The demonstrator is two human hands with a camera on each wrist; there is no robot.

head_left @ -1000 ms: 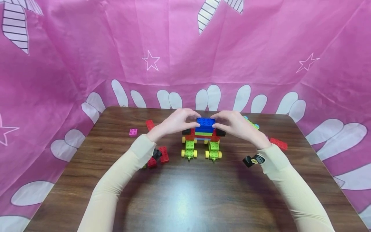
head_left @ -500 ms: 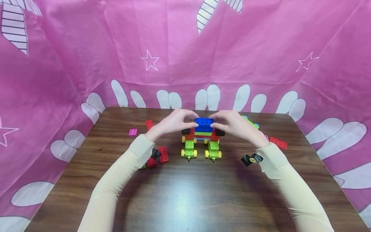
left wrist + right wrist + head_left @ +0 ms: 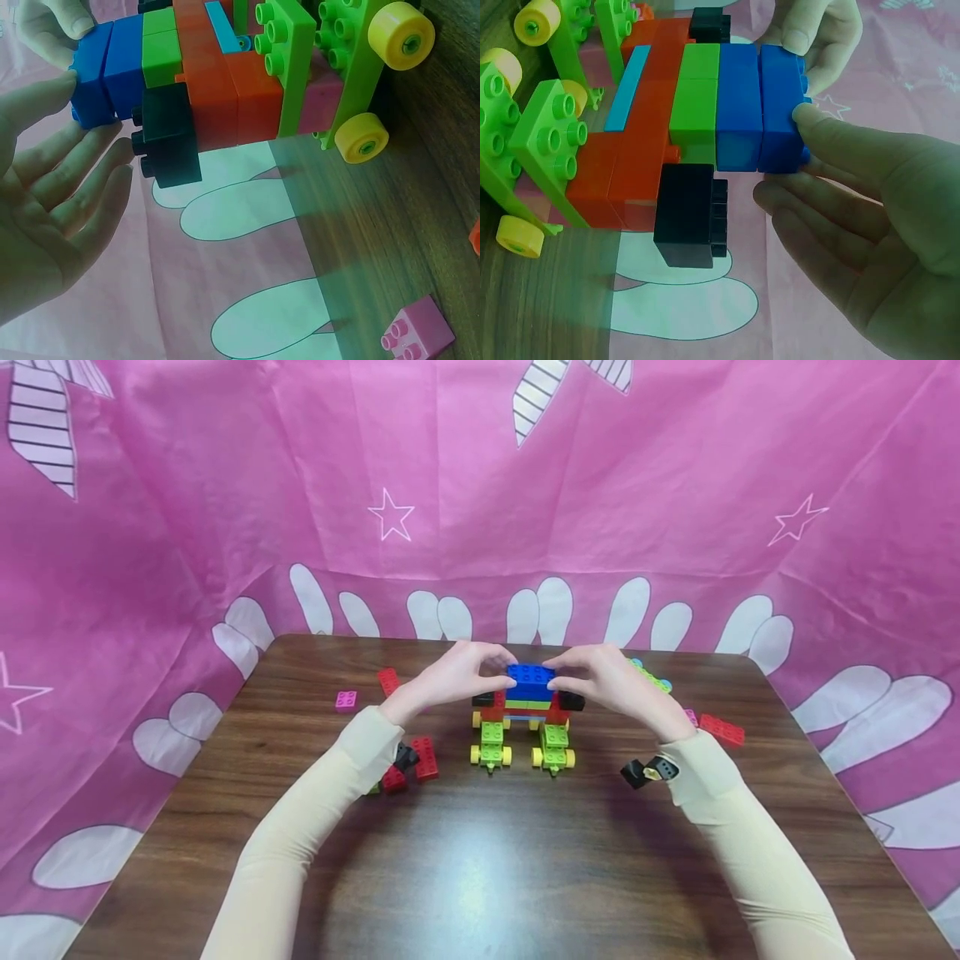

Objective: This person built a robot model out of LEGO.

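A brick model [image 3: 527,714] on yellow wheels stands near the far middle of the wooden table [image 3: 480,860]. Both hands meet at its top blue brick [image 3: 530,676]: the left hand [image 3: 453,677] pinches the brick's left end, thumb and fingertips curled onto it, and the right hand [image 3: 600,681] pinches the right end likewise. A pink brick [image 3: 346,700] lies far left; red bricks [image 3: 420,760] sit near the left forearm, one apparently black piece among them.
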